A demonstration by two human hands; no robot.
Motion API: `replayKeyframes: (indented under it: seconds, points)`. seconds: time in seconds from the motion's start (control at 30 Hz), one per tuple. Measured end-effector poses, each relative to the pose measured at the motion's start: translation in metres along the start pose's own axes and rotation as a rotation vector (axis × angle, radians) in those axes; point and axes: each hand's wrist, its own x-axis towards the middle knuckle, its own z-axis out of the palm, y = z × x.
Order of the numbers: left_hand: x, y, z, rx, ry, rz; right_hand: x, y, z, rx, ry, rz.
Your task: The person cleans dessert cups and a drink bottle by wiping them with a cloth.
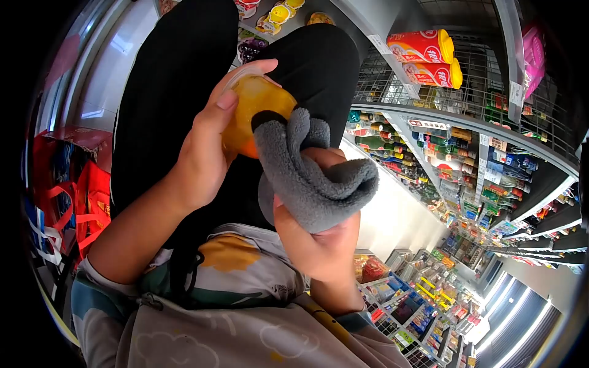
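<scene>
My left hand (205, 138) is closed around a clear plastic cup of yellow-orange contents (254, 101), probably fruit or jelly, held above my knees. The thumb presses on its near side. A folded grey cloth (313, 178) with a dark edge is gripped in my right hand (322, 245). The cloth's far end meets the right side of the cup and covers part of it. Some right-hand fingers are hidden behind the cloth.
Red cans with yellow lids (423, 46) stand on a shelf at upper right. Shelves of bottles (386, 144) run along the right. Small yellow packs (279, 15) lie beyond my knees. Red bags (92, 205) hang at left.
</scene>
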Motion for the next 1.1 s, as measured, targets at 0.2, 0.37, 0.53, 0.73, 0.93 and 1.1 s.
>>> replayKeyframes:
  seconds: [0.2, 0.37, 0.53, 0.73, 0.93, 1.1]
  points:
    - [-0.003, 0.005, 0.006, 0.226, -0.035, 0.033, 0.016, 0.007, 0.013, 0.311, 0.263, 0.156]
    - [-0.015, 0.006, 0.016, 0.549, -0.119, 0.168, 0.005, 0.025, 0.018, 0.729, 0.262, 0.421]
    - [-0.011, 0.026, 0.017, 0.932, -0.298, 0.353, 0.001, 0.036, 0.015, 1.115, 0.208, 0.54]
    - [-0.008, 0.017, 0.016, 0.69, -0.321, 0.416, -0.018, 0.058, 0.022, 1.925, -0.018, 0.313]
    - [-0.007, 0.015, 0.007, 0.724, -0.365, 0.375, -0.025, 0.066, 0.025, 1.873, 0.008, 0.459]
    - [-0.016, 0.006, -0.003, 0.507, -0.333, 0.325, -0.007, 0.061, -0.027, 1.674, 0.16, 0.415]
